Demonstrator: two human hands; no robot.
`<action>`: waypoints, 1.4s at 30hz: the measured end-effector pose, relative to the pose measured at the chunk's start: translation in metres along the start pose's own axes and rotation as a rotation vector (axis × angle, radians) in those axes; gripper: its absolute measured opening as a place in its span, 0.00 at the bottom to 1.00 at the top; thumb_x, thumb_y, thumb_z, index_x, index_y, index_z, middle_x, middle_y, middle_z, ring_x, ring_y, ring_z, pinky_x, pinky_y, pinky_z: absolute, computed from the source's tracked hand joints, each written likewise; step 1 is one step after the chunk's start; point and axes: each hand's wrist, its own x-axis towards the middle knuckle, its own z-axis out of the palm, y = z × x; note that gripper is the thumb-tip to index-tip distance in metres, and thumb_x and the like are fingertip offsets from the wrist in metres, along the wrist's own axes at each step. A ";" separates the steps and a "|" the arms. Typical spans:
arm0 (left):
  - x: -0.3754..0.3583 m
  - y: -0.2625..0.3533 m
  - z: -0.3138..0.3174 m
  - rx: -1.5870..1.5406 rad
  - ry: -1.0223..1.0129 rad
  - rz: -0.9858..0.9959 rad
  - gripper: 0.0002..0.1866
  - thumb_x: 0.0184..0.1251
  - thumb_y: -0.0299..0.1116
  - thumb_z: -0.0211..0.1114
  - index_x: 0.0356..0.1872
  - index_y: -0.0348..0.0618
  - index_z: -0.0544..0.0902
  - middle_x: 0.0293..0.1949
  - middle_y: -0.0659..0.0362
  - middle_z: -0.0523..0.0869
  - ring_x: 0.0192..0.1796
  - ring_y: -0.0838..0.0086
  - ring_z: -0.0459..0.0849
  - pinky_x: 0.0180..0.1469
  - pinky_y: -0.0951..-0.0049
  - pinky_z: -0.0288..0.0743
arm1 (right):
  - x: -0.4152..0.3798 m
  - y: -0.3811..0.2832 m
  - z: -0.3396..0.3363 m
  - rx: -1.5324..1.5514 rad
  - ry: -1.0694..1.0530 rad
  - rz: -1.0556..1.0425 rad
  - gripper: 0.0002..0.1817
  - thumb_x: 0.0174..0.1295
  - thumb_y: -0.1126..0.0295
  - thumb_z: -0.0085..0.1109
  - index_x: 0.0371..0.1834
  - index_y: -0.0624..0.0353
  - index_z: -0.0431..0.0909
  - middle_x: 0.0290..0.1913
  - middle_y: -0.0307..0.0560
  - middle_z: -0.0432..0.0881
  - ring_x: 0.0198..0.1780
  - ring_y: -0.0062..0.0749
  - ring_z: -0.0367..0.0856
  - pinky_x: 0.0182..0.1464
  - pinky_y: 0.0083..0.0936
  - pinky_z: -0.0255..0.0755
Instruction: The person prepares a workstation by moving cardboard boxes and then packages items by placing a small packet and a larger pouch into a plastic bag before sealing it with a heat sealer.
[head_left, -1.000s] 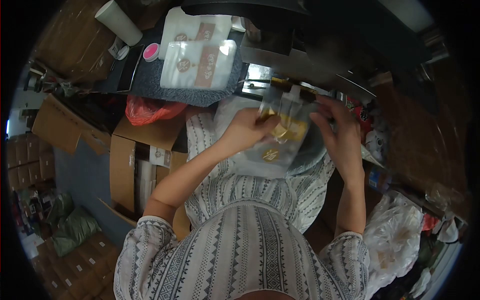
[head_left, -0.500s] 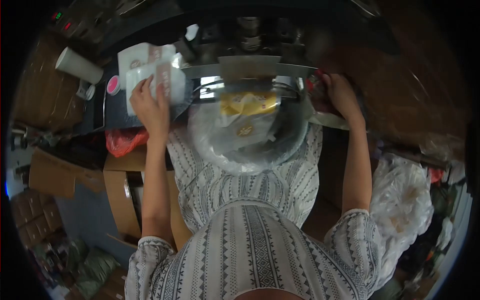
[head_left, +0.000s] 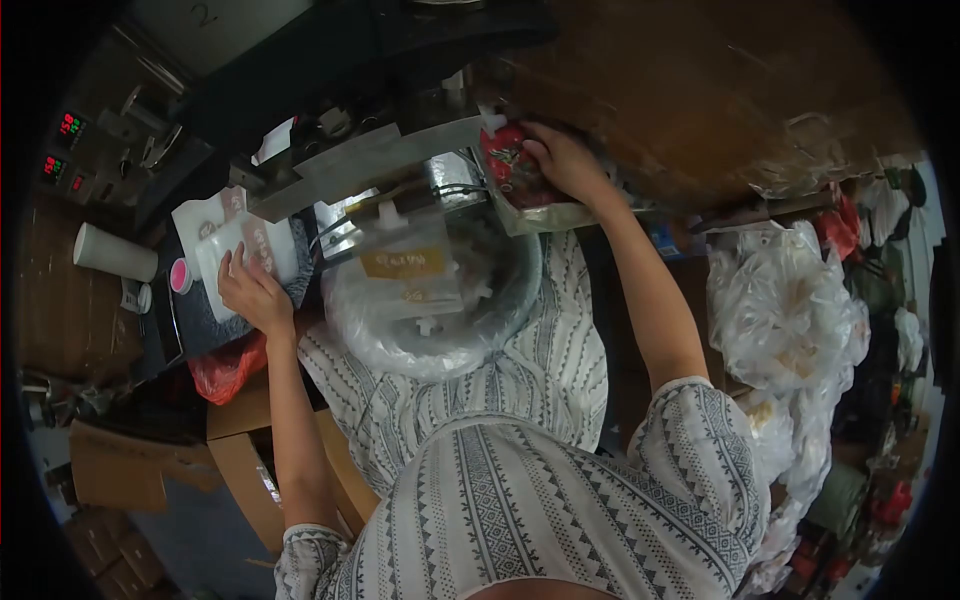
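The left hand (head_left: 258, 290) is laid, fingers loosely spread, on white pouches (head_left: 222, 235) at the fuzzy mat (head_left: 228, 328). The right hand (head_left: 565, 165) is partly curled over a red patterned item (head_left: 505, 155); whether anything is gripped cannot be told. Between the hands, a labelled clear pouch (head_left: 405, 268) is held in the plastic-lined basin (head_left: 440, 355), inside its rim. Open room is left between basin and left forearm, above the lap. The far side is hemmed in by a metal plate (head_left: 350, 165), the right by a brown panel (head_left: 700, 90). The mat is flanked by a pink-topped jar (head_left: 180, 275) and white cup (head_left: 115, 252); a red bag (head_left: 228, 370) is bunched below.
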 end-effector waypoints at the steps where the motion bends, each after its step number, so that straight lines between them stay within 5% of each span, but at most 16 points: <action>1: 0.001 0.000 0.000 0.000 0.004 -0.001 0.16 0.72 0.37 0.52 0.53 0.42 0.78 0.55 0.50 0.75 0.59 0.57 0.71 0.61 0.58 0.60 | 0.002 0.002 0.002 0.030 -0.001 -0.019 0.20 0.67 0.61 0.49 0.60 0.56 0.72 0.52 0.61 0.78 0.54 0.55 0.76 0.55 0.38 0.70; 35: 0.001 0.001 0.001 0.000 -0.020 -0.017 0.15 0.72 0.37 0.49 0.52 0.45 0.80 0.53 0.52 0.76 0.59 0.59 0.72 0.60 0.58 0.61 | 0.003 -0.004 0.000 0.069 -0.020 0.050 0.23 0.67 0.57 0.51 0.60 0.57 0.72 0.55 0.59 0.77 0.57 0.52 0.75 0.57 0.35 0.68; 38: 0.000 -0.001 0.002 0.002 -0.010 -0.015 0.15 0.72 0.36 0.49 0.52 0.45 0.80 0.53 0.51 0.76 0.58 0.58 0.72 0.60 0.58 0.61 | 0.004 -0.004 -0.001 0.047 -0.036 0.043 0.22 0.68 0.58 0.51 0.60 0.57 0.72 0.55 0.59 0.77 0.56 0.53 0.75 0.58 0.35 0.68; 42: 0.001 0.004 -0.008 -0.036 -0.070 -0.023 0.14 0.71 0.34 0.50 0.52 0.44 0.80 0.55 0.49 0.75 0.60 0.56 0.71 0.61 0.58 0.59 | -0.006 -0.003 0.004 -0.203 0.111 -0.078 0.19 0.61 0.74 0.49 0.56 0.57 0.75 0.50 0.59 0.79 0.51 0.54 0.78 0.53 0.42 0.72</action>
